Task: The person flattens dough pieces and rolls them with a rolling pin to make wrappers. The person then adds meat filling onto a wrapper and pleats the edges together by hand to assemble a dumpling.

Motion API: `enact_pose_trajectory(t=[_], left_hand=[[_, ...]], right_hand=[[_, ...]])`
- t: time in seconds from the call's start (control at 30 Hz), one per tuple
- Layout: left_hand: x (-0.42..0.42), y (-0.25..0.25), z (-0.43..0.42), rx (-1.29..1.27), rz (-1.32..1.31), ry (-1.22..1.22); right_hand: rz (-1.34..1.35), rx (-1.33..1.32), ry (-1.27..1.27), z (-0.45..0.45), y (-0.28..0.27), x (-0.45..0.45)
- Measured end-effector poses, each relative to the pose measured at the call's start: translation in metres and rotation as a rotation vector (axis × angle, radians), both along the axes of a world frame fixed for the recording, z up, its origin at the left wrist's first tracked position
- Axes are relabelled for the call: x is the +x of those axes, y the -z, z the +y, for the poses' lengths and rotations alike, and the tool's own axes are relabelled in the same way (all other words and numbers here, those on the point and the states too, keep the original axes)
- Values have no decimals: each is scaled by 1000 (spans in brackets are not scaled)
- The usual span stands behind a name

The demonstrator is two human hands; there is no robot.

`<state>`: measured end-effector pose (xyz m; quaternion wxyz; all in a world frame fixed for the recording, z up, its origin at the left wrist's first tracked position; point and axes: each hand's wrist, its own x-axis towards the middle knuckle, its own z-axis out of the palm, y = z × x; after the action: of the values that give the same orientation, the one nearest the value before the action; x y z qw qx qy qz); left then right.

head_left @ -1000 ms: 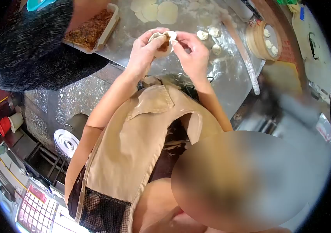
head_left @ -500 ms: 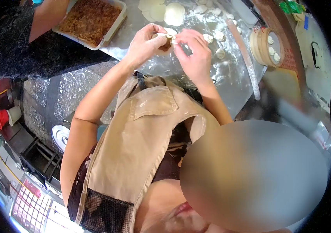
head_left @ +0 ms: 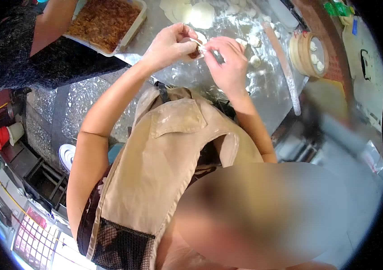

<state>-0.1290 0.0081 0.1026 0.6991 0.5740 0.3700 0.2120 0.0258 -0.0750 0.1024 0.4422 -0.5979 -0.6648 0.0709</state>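
Note:
A filled dumpling (head_left: 197, 50), its pale wrapper partly wrapped round brown filling, is held between both hands above the floured metal table. My left hand (head_left: 171, 47) has thumb and fingers closed on its left side. At the right edge of the wrapper, my right hand (head_left: 227, 58) pinches the dough with thumb and forefinger. The fingers hide part of the dumpling, so how much is closed cannot be made out. Just beyond the hands lie flat round wrappers (head_left: 202, 16), and small dough pieces (head_left: 255, 41) sit to the right.
At upper left stands a plastic tub (head_left: 140, 22) of brown filling (head_left: 104, 22), beside another person's forearm (head_left: 55, 24). A floury rolling pin (head_left: 286, 72) lies on the right of the table (head_left: 270, 101). Beyond it, a bamboo steamer (head_left: 300, 54) holds several white pieces.
Both hands stay at the dumpling; the right fingers have shifted slightly down and right along the wrapper edge. The left hand has tilted a little, and the wrapper covers more filling.

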Motion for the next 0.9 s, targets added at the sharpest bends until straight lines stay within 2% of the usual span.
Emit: enact_pose_trajectory(t=[0.1,0.17,0.2,0.23,0.27,0.3,0.33,0.37,0.4,0.5,0.57,0.63,0.67,0.83,0.9], left_hand=[[-1,5,0,65,45,51],[1,-1,0,-15,-48,-8],[-2,-11,-2,-55,-39,-91],[-3,-2,-9,-394,-359,-205],[-3,6,-19,-594,-563,-201],[0,8,-27,-797,-768,-200],[5,9,-30,-796,-767,-208],[11,9,-35,-609,-650,-326],[13,10,-39,-422,-528,-441],[6,13,-33,-357,-428,-514],[0,14,-32,-346,-384,-537],[-1,19,-29,-248,-254,-513],[1,20,-29,-255,-244,-548],[2,18,-28,-301,-294,-463],[2,20,-31,-317,-291,-443]], right_hand=[[32,39,-10,-3,-3,0],[191,-37,-6,-3,-1,1],[189,-29,-10,-2,-2,0],[389,-105,38,-6,-2,-3],[591,-186,87,-8,1,-6],[594,-184,84,-7,8,-10],[667,-134,86,-5,17,-14],[739,-88,90,-4,23,-17],[537,-10,95,-2,21,-19],[675,-53,110,9,22,-30],[576,-105,107,13,16,-25],[283,-160,-27,16,15,-17],[129,-56,-37,16,14,-15],[104,-4,-55,11,14,-14],[1,97,-77,17,15,-12]])
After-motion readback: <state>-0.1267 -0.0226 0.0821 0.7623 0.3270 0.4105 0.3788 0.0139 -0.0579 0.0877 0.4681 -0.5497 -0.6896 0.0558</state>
